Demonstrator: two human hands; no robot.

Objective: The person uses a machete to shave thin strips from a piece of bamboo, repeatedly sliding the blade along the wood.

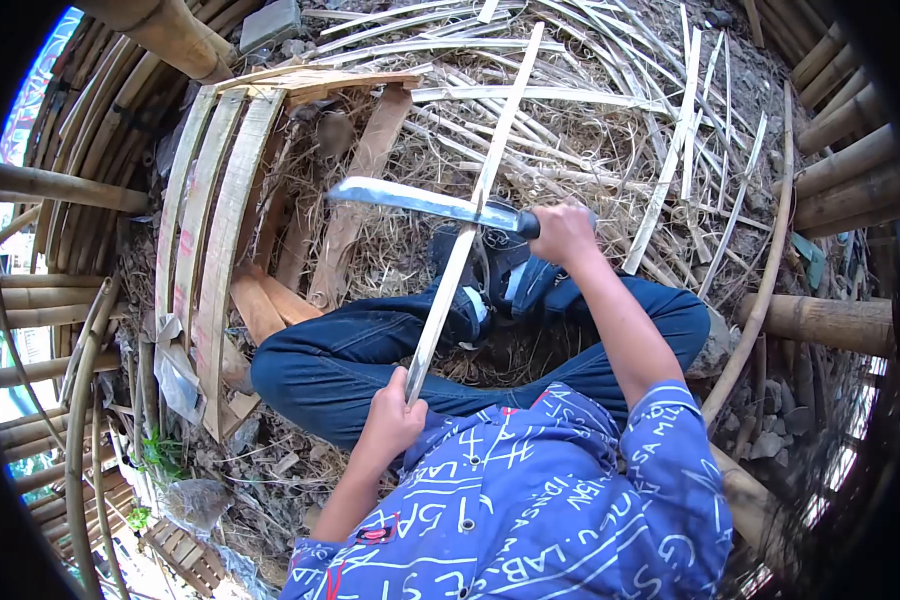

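My right hand (567, 236) is wrapped round the dark handle of a machete (410, 199), whose long blade points left. Near the handle end, the blade crosses a pale bamboo strip (500, 140) and appears to touch it. My left hand (395, 412) grips the lower end of that strip close to my lap. From there the strip slants up and away between my crossed legs, its far end over the pile of cut strips. Part of the handle is hidden by my right fingers.
Loose bamboo strips (570, 150) and shavings cover the ground ahead. A wooden slatted crate (232, 190) stands at left, with a plastic scrap (177, 378) beside it. Bamboo poles (830, 322) form walls on both sides. A grey block (269, 25) lies at the top left.
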